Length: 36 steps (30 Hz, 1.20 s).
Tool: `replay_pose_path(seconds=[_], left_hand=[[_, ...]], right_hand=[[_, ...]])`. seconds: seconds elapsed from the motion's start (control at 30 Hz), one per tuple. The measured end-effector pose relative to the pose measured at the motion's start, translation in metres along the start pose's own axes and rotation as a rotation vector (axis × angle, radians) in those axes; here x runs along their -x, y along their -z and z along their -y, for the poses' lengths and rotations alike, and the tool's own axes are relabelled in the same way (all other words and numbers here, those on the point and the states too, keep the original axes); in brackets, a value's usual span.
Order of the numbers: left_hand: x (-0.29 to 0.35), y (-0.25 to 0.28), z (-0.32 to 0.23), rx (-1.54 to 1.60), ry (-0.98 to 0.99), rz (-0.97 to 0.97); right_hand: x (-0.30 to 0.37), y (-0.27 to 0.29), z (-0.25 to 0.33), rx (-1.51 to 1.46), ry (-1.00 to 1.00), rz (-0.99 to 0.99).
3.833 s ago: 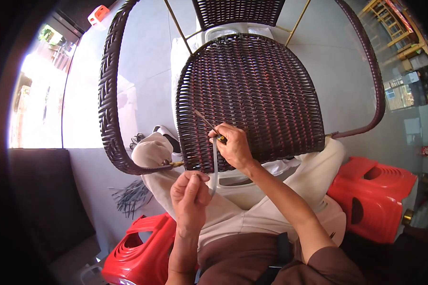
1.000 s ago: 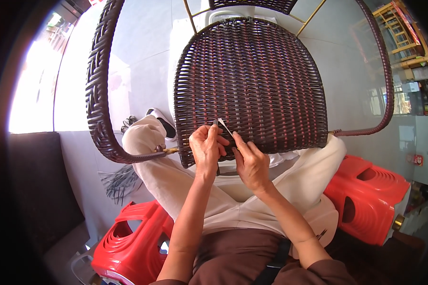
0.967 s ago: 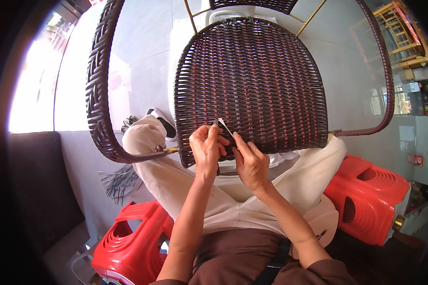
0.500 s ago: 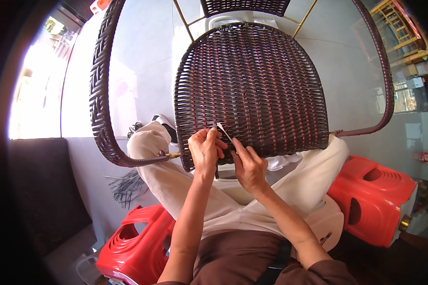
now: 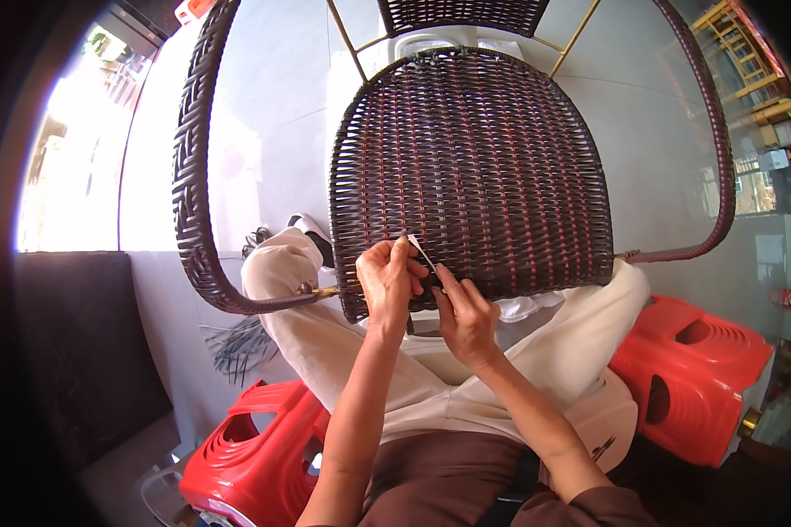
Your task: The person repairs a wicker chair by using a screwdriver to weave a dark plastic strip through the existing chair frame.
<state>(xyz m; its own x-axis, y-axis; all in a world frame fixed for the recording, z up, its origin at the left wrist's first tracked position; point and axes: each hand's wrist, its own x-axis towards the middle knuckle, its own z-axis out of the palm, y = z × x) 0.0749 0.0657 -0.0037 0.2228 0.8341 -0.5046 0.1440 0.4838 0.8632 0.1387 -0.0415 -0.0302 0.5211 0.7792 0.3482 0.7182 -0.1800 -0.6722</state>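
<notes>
A dark brown and reddish woven chair seat (image 5: 470, 167) lies before me, its near edge over my lap. My left hand (image 5: 386, 277) is closed in a pinch at the near left part of the weave. What its fingertips hold is hidden. My right hand (image 5: 468, 321), also closed, grips a thin, pale, shiny tool with a flattened tip (image 5: 420, 249). That tool slants up and left, its tip by my left fingertips, over the weave. Whether the tip is under a strand I cannot tell.
Wrapped armrests curve around the seat, left (image 5: 193, 167) and right (image 5: 721, 167). A woven back panel (image 5: 461, 13) lies beyond. Red plastic stools stand at lower left (image 5: 255, 457) and right (image 5: 699, 378). Loose dark strips (image 5: 242, 347) lie on the floor at left.
The whole view has shifted slightly, so the chair and my hands appear a little further right and lower. Both hands keep almost the same grip and place on the weave.
</notes>
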Motion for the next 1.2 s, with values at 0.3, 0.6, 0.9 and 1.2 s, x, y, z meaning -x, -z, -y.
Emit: replay_pose_path(seconds=[0.3,0.6,0.9,1.2], left_hand=[[-0.003,0.013,-0.007,0.021,0.066,0.12],[-0.004,0.015,-0.012,0.083,0.136,0.145],[-0.006,0.01,-0.006,0.015,0.1,0.107],[-0.008,0.009,-0.005,-0.043,0.083,0.064]], right_hand=[[-0.002,0.002,0.002,-0.019,-0.015,0.001],[-0.003,0.002,0.002,-0.019,-0.012,0.003],[-0.001,0.001,-0.001,-0.025,-0.016,0.002],[-0.011,0.023,0.008,-0.049,-0.103,0.114]])
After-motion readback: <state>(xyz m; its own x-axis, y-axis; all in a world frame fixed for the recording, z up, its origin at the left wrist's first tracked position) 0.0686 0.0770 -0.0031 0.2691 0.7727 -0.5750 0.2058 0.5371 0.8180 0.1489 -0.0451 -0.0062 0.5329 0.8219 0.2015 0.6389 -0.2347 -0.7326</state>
